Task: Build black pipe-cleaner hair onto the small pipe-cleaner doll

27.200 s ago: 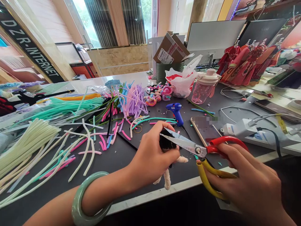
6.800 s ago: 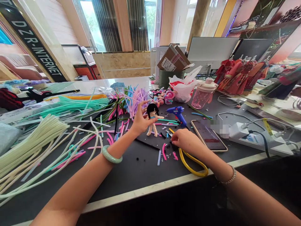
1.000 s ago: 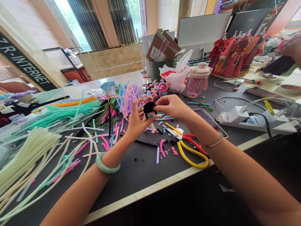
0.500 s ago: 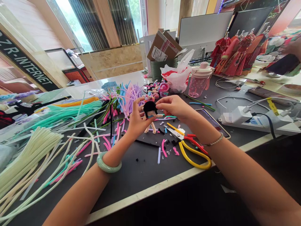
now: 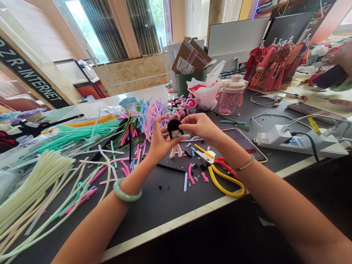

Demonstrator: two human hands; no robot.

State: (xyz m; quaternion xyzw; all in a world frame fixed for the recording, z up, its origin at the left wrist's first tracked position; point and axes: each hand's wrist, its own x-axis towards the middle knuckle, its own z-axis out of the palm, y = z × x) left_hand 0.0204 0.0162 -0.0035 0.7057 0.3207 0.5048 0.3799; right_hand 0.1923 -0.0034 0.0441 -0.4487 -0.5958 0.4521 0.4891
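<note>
A small pipe-cleaner doll (image 5: 173, 126) with black hair, cream legs and a bit of blue at its middle is held up over the table. My left hand (image 5: 160, 141) is closed around its side and body, the thumb across the front. The fingertips of my right hand (image 5: 198, 126) pinch at the right side of the black hair; whether they grip a separate strand is too small to tell. Below and right of the doll lie yellow-handled scissors (image 5: 224, 181) and red-handled pliers (image 5: 226, 165), partly overlapping. Cut pipe-cleaner bits (image 5: 191, 173) are scattered beneath my hands.
Bundles of cream (image 5: 38, 183) and mint pipe cleaners (image 5: 79, 132) cover the left. A phone (image 5: 244, 141) and a power strip (image 5: 297, 141) lie right. Behind stand a pink cup (image 5: 230, 97), a plastic bag (image 5: 206, 91) and a carton (image 5: 189, 57). Another person's blurred hand (image 5: 342, 58) shows far right.
My right fingertips have shifted slightly left and down along the black hair. The doll stays in my left hand, tilted a little differently. The phone's screen is now lit with a time.
</note>
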